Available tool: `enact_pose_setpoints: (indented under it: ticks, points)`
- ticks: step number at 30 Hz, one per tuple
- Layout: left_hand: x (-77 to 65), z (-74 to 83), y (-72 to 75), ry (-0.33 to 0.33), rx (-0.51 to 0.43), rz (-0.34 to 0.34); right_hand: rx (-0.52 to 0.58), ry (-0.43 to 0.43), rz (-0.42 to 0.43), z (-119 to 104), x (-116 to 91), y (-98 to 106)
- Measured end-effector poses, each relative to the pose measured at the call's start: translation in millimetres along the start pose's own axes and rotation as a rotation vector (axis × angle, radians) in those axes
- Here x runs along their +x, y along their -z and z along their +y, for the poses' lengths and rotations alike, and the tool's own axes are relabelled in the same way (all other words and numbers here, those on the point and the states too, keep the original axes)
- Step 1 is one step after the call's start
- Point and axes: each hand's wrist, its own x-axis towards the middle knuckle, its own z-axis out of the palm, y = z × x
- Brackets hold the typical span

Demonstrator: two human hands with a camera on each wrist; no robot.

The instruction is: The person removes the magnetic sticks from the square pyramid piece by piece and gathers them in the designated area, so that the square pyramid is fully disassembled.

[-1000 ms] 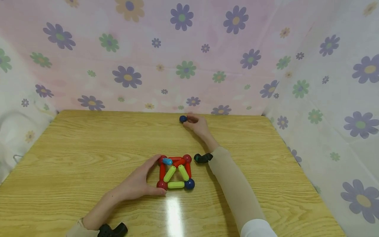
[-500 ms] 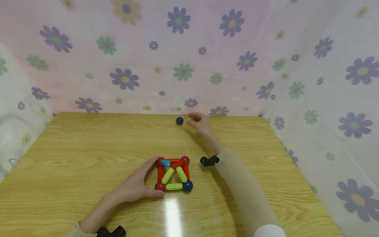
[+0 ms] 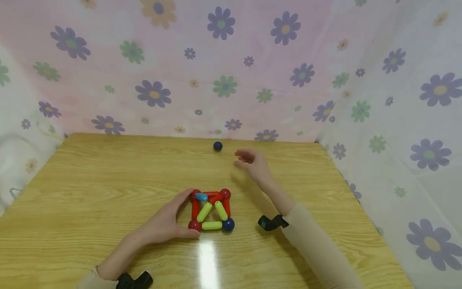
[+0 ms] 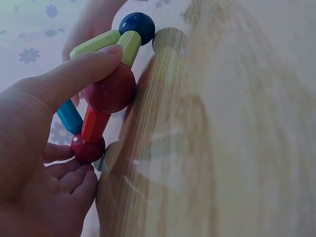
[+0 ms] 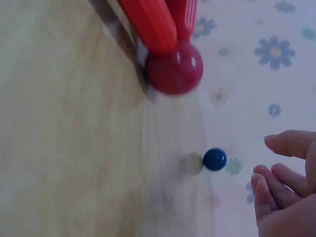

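My left hand [image 3: 162, 224] holds a magnetic ball-and-rod frame [image 3: 211, 225] from its left side, thumb on the near red ball [image 4: 111, 89] and fingertips at the far red ball [image 4: 88, 148]. Red and yellow-green rods join its corners; two yellow-green rods and a red one slant inward. A short light-blue rod [image 3: 201, 197] juts from the far left ball. The near right corner is a dark blue ball [image 3: 228, 224]. My right hand [image 3: 257, 166] hovers with nothing in it, fingers loosely bent. Beyond it a loose dark blue ball [image 3: 217, 146] lies by the table's back edge.
The wooden table [image 3: 108, 172] runs back to a flowered cloth [image 3: 202, 72] that hangs behind and along both sides. Black wrist devices sit on both forearms, the right one [image 3: 273, 222] standing off the sleeve over the table.
My right hand has let go of the loose dark blue ball at the back edge and drawn back toward me and to the right. The left hand keeps its grip on the frame.
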Motion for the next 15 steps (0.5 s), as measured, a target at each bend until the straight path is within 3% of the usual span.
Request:
enact_pose_setpoints:
  ticks: [10, 15]
  points:
    - [0.4, -1.4, 1.4, -0.01, 0.005, 0.004, 0.006, 0.047, -0.097, -26, -63, -8]
    - [0.4, -0.5, 0.8, -0.012, 0.014, 0.001, 0.011, 0.055, -0.14, -26, -88, -12]
